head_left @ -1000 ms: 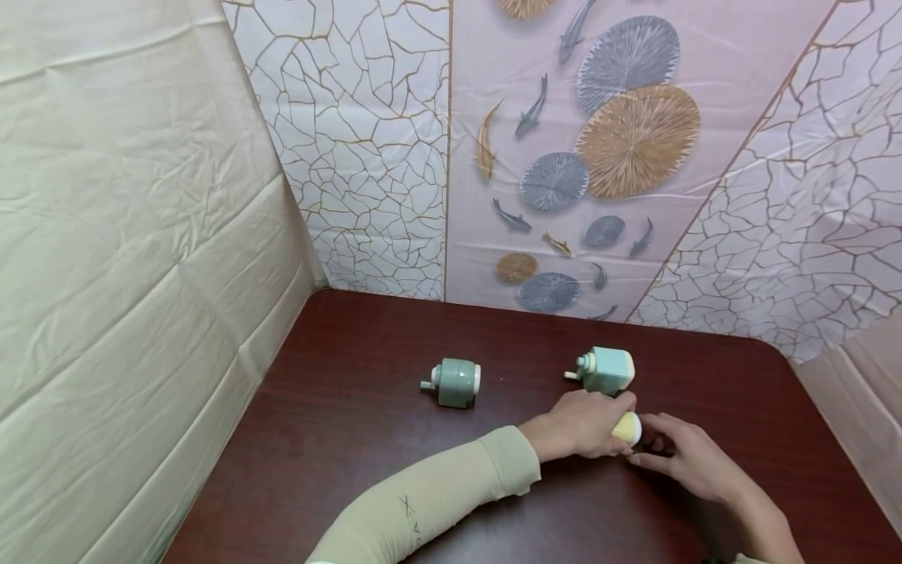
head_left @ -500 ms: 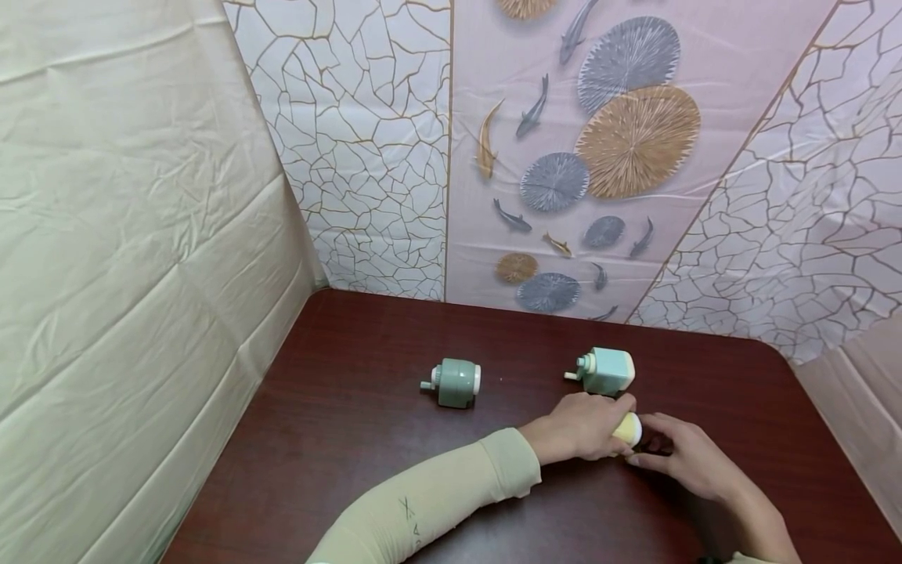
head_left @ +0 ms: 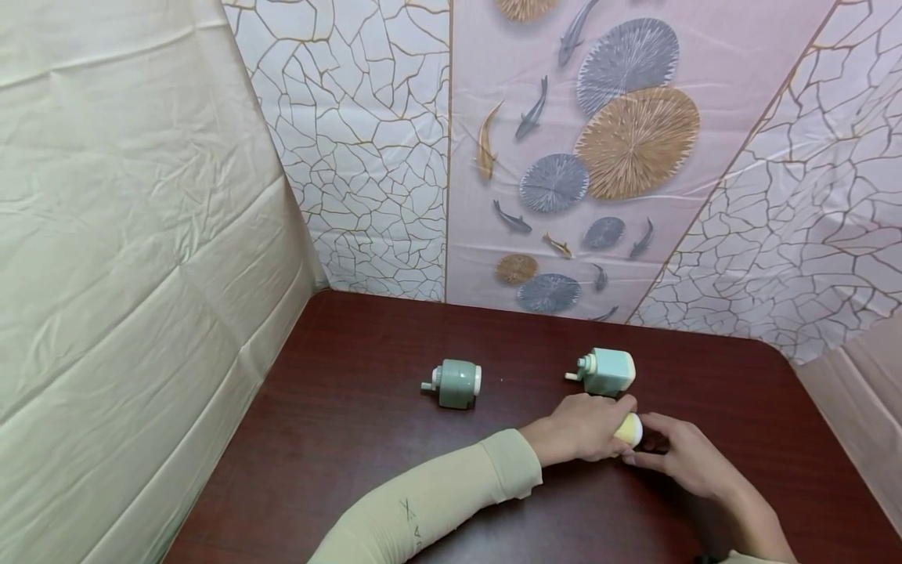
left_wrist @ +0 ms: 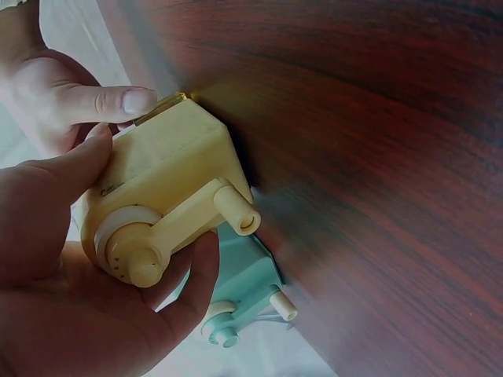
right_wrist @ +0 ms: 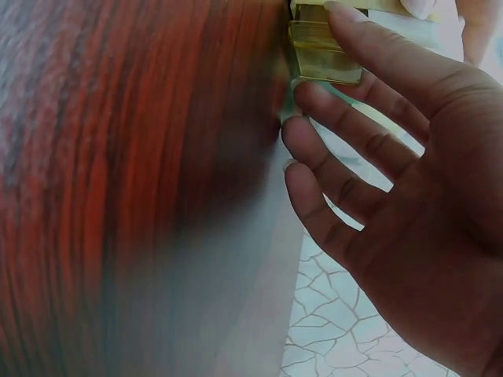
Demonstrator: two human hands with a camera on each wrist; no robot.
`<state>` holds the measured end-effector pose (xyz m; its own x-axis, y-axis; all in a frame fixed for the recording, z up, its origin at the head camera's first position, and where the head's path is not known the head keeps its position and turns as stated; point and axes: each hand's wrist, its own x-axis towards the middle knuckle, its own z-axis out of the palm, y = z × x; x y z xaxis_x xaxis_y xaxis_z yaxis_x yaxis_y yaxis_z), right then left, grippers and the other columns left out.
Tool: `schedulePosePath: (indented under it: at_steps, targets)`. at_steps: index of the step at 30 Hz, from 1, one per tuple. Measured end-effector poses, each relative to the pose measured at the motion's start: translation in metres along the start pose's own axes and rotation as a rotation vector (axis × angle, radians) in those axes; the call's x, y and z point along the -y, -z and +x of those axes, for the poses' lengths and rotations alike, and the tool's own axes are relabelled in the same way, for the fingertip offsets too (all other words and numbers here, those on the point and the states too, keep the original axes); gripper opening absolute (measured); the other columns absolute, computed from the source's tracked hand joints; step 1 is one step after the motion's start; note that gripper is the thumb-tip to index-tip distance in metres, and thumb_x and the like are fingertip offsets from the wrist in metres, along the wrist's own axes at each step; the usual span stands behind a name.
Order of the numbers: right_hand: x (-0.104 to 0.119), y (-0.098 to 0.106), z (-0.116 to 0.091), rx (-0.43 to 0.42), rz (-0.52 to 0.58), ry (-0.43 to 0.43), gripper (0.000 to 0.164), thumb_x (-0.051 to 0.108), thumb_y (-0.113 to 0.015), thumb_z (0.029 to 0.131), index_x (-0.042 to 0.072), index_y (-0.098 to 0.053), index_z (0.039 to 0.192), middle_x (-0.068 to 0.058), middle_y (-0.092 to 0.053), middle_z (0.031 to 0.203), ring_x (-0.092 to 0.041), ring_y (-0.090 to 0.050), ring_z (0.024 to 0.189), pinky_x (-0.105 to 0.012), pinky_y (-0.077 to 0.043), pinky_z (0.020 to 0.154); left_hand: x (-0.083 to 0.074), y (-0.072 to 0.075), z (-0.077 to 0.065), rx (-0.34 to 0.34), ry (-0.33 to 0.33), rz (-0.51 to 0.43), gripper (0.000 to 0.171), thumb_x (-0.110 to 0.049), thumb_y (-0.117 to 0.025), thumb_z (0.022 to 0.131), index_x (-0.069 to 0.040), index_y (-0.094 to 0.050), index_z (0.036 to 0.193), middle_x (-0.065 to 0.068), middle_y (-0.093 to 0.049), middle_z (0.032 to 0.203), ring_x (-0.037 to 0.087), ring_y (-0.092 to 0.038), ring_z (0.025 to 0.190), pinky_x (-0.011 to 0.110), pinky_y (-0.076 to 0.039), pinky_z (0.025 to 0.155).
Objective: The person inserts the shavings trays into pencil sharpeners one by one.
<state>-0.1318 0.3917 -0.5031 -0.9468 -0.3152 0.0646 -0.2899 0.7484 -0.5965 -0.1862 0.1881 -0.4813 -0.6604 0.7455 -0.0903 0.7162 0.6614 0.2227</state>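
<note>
A yellow hand-crank pencil sharpener (left_wrist: pixel 169 149) is gripped in my left hand (head_left: pixel 592 427), its crank facing the left wrist camera. My right hand (head_left: pixel 694 458) pinches the clear yellow shavings drawer (right_wrist: pixel 326 59) at the sharpener's end between thumb and fingertips. In the right wrist view part of this drawer sticks out of the body; its inner part is hidden. The other right fingers are loosely bent. Just beyond the left hand lies a teal crank pencil sharpener (head_left: pixel 607 371), untouched.
A darker green crank pencil sharpener (head_left: pixel 456 384) lies left of the hands on the dark red wooden table (head_left: pixel 352 439). A patterned cloth (head_left: pixel 380 157) hangs behind the table's back edge, and a plain pale cloth (head_left: pixel 141 274) hangs along the left.
The right hand and forearm have shifted very slightly left. My left hand keeps its grip on the yellow pencil sharpener, and the other two sharpeners have stayed in place.
</note>
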Motion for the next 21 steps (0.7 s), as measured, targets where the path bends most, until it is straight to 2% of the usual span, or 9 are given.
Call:
schedulePosePath:
  at_steps: [13, 21]
  targets:
    - [-0.0005, 0.0012, 0.0044, 0.037, 0.007, -0.037, 0.033, 0.034, -0.09, 0.087, 0.023, -0.072, 0.112, 0.013, -0.069, 0.092, -0.004, -0.063, 0.08, -0.026, -0.052, 0.068, -0.0011, 0.0019, -0.0007, 0.003, 0.01, -0.005, 0.046, -0.056, -0.073, 0.097, -0.036, -0.048, 0.13, -0.018, -0.063, 0.105, 0.002, -0.056, 0.076, 0.023, -0.047, 0.064]
    - [-0.0017, 0.0007, 0.0069, 0.061, 0.022, -0.054, 0.041, 0.037, -0.09, 0.087, 0.019, -0.073, 0.119, 0.011, -0.071, 0.099, -0.006, -0.065, 0.087, -0.027, -0.054, 0.073, -0.0027, 0.0015, -0.0007, -0.002, 0.016, 0.009, 0.046, -0.055, -0.073, 0.097, -0.036, -0.048, 0.13, -0.018, -0.065, 0.106, 0.003, -0.057, 0.076, 0.024, -0.048, 0.064]
